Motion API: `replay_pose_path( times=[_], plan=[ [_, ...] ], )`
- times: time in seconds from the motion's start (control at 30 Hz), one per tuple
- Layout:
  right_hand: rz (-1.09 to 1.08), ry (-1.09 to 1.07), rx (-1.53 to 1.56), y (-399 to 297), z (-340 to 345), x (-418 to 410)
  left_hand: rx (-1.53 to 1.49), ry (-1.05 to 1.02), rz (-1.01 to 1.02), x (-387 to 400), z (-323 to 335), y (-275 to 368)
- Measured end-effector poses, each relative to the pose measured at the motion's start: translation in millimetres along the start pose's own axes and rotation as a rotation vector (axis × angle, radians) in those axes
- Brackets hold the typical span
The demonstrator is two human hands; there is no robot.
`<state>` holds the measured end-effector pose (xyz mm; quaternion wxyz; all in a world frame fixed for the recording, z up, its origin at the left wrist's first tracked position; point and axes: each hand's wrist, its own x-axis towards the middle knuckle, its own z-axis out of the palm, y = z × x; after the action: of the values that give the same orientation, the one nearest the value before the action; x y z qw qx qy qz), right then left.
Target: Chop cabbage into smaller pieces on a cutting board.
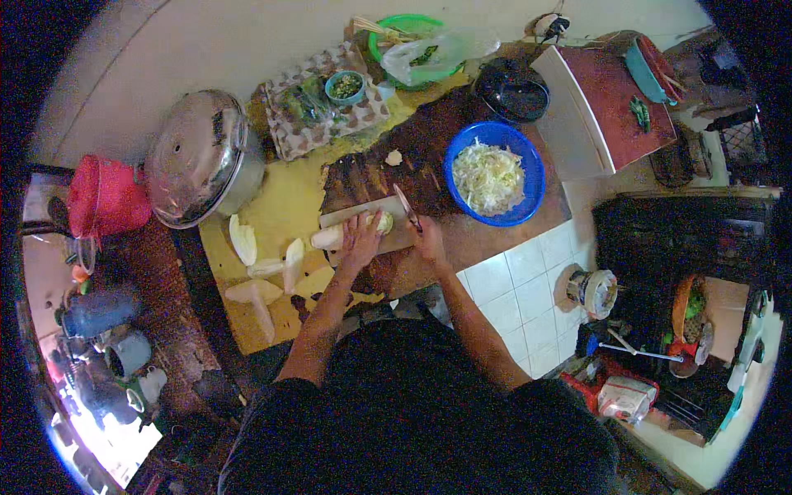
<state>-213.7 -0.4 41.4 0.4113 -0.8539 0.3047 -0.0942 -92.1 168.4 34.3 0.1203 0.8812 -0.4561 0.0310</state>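
My left hand (360,240) presses a pale, long cabbage head (328,237) onto a light cutting board (401,242). Its cut end (385,223) shows beyond my fingers. In my right hand (428,241) is a kitchen knife (404,203), its blade pointing away from me, just right of the cabbage. A small pale scrap (393,158) lies on the table past the board. To the right stands a blue plastic basin (539,182) with shredded cabbage (487,176) inside. Several loose pale leaves (242,240) are spread on the table at the left.
A big lidded metal pot (195,158) stands at the left, beside a red bucket (108,195). Along the back are an egg tray (294,139) with a small bowl (345,88), a green basin (377,46) and a black pan (513,96). White tiles (516,297) lie to the right.
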Motion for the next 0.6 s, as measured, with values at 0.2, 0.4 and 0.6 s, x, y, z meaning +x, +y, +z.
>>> replay_pose_path(
  times=[0.2,0.4,0.6],
  plan=[
    [-0.018,-0.028,0.198,-4,28,25,-0.125,-0.107,0.005,10,-2,0],
    [0.154,-0.113,0.214,19,33,31,-0.072,-0.121,-0.04,15,-7,7],
    [-0.069,-0.001,0.089,5,44,34,-0.362,-0.156,-0.03,2,22,-15]
  ],
)
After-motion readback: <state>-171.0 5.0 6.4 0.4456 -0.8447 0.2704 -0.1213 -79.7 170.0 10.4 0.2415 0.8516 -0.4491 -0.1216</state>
